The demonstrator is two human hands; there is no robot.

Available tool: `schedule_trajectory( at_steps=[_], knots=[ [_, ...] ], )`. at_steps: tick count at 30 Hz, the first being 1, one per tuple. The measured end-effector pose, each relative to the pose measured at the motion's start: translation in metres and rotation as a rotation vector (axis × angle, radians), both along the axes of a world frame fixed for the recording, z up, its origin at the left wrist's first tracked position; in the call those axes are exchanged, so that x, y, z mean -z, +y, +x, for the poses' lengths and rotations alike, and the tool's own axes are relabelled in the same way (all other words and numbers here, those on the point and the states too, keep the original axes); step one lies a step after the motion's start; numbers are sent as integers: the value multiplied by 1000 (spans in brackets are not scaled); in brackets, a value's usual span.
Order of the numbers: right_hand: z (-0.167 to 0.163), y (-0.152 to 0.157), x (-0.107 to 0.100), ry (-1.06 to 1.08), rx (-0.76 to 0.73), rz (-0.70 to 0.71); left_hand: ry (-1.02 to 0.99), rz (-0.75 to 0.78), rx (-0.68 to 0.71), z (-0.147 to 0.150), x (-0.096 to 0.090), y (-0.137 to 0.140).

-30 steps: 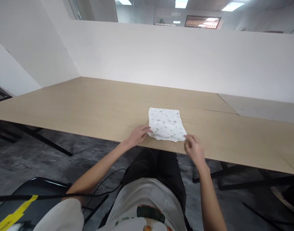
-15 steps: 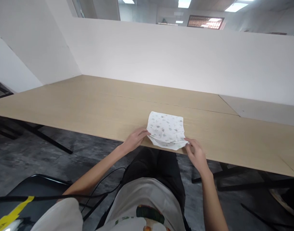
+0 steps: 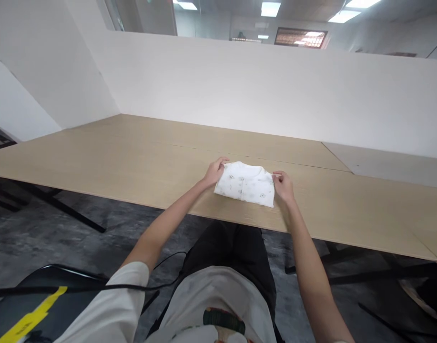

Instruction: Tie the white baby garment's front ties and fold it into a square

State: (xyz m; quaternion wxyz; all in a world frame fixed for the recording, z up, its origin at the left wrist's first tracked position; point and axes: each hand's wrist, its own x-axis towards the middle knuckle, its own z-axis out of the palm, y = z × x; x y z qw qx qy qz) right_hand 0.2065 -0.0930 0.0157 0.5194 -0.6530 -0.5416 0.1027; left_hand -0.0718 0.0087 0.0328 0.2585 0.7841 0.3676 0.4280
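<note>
A small white shirt (image 3: 245, 185) with a scattered print lies folded on the table, its curved neckline on the far side and a straight fold facing me. My left hand (image 3: 216, 171) pinches the far left corner of the shirt, fingers closed on the cloth. At the far right corner, my right hand (image 3: 284, 186) also has its thumb and fingers closed on the fabric. The shirt's underside is hidden.
The wooden table (image 3: 132, 152) stretches to both sides, with its front edge close to my legs. A white partition wall (image 3: 218, 81) rises behind it. A dark chair (image 3: 43, 295) and a black cable (image 3: 96, 288) are at lower left.
Both hands have moved away from me, from the near corners to the far ones. The shirt's near part has been folded over away from me, so the neckline now shows on top.
</note>
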Motion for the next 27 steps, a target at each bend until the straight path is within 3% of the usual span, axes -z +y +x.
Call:
schedule_trajectory(
  at_steps=[3, 7, 14, 27],
  knots=[
    [9, 21, 15, -40, 44, -105, 14, -10, 28, 13, 26, 28],
    [13, 25, 27, -155, 64, -185, 8, 54, -35, 13, 47, 38],
    [9, 20, 29, -299, 175, -250, 59, 98, -80, 11, 47, 36],
    [10, 17, 30, -295, 147, -217, 17, -68, 31, 7, 52, 37]
  ],
)
